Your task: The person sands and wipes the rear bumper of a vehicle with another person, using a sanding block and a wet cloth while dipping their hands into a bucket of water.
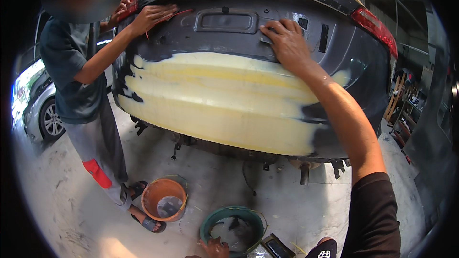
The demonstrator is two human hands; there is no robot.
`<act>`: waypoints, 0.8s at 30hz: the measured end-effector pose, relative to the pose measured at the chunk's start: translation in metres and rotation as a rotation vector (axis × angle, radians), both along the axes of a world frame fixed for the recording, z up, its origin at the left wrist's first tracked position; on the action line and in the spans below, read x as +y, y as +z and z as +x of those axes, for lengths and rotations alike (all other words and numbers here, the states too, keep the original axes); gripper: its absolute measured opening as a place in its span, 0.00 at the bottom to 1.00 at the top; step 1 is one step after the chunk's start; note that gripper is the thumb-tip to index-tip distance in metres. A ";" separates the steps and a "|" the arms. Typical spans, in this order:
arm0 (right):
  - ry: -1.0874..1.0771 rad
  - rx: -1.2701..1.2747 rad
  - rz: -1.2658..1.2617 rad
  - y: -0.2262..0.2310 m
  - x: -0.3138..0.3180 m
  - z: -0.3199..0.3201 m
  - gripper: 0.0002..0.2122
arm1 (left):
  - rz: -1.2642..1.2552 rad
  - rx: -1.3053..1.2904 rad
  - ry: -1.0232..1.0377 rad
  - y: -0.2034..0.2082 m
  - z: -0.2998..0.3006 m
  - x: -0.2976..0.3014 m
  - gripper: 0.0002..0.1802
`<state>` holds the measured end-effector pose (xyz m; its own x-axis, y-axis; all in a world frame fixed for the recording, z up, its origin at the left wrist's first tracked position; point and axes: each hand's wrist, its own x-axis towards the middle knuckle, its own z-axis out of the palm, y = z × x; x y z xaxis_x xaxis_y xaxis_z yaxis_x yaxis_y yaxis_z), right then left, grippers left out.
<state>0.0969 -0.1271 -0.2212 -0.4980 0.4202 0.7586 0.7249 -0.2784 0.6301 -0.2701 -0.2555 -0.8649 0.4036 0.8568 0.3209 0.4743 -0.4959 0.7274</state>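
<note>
My right hand (289, 43) presses its bent fingers on the upper right of a dark grey car rear panel (191, 43). Under the fingertips sticks out the edge of a small grey sheet, apparently sandpaper (266, 40). Across the panel's lower part spreads a large pale yellow filler patch (215, 100). Low in the picture, my left hand (215, 248) is at the near rim of a green bucket (204, 229) of cloudy water, its visible fingers apart. Nothing shows in it.
At left stands a co-worker (76, 76), one hand (153, 18) on the panel by a thin red edge. An orange bucket (148, 200) stands by their feet. A dark rectangular tray (277, 247) lies beside the green bucket. Brackets and an exhaust pipe (304, 174) hang below the panel.
</note>
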 end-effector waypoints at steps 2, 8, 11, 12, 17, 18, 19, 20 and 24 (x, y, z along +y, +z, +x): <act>0.046 -0.039 0.004 0.000 0.009 -0.010 0.17 | 0.160 0.184 0.102 -0.027 0.004 0.014 0.21; 0.016 -0.056 0.045 0.000 -0.013 0.009 0.18 | 0.189 0.277 0.123 -0.023 0.005 0.018 0.21; -0.072 -0.066 0.063 0.011 -0.009 0.010 0.18 | 0.111 0.244 0.107 -0.012 0.012 0.014 0.21; -0.101 -0.072 0.083 0.013 -0.007 0.009 0.18 | 0.071 0.219 0.097 -0.008 0.017 0.012 0.21; -0.124 -0.001 0.137 -0.006 -0.010 0.006 0.20 | 0.122 0.280 0.122 -0.015 0.006 0.017 0.21; -0.136 -0.003 0.132 0.003 -0.006 0.003 0.20 | 0.135 0.297 0.128 -0.018 0.005 0.018 0.21; -0.154 -0.005 0.121 0.007 -0.006 0.001 0.21 | 0.143 0.278 0.126 -0.018 0.007 0.017 0.21; -0.154 -0.010 0.114 0.007 -0.006 0.002 0.21 | 0.151 0.260 0.125 -0.017 0.009 0.015 0.20; -0.138 0.030 0.113 0.000 -0.011 0.012 0.20 | 0.167 0.318 0.096 -0.009 0.004 0.018 0.19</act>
